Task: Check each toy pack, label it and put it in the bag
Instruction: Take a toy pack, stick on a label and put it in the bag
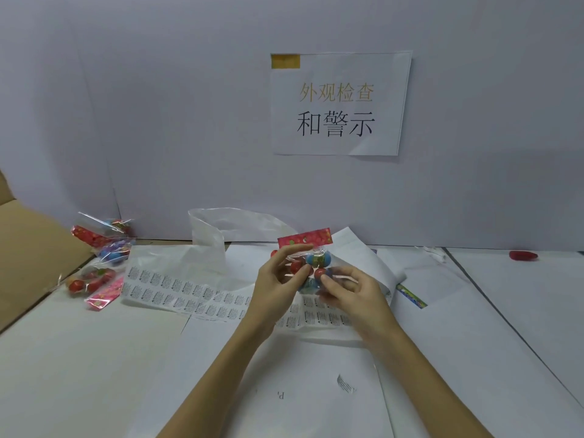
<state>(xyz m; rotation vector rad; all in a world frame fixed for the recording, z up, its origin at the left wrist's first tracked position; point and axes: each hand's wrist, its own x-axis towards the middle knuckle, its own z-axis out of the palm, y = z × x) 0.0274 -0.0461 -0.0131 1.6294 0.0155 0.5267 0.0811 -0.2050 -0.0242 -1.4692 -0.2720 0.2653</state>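
Both hands, left (278,273) and right (350,287), pinch 1 clear plastic toy pack with a red card header (311,259) above the white label sheet (189,292); white plastic bag (218,229) at 11 o'clock on the worktop (79,358).

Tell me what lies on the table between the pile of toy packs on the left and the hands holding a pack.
In the head view, the sheet of warning labels lies between the pile of toy packs and the hands.
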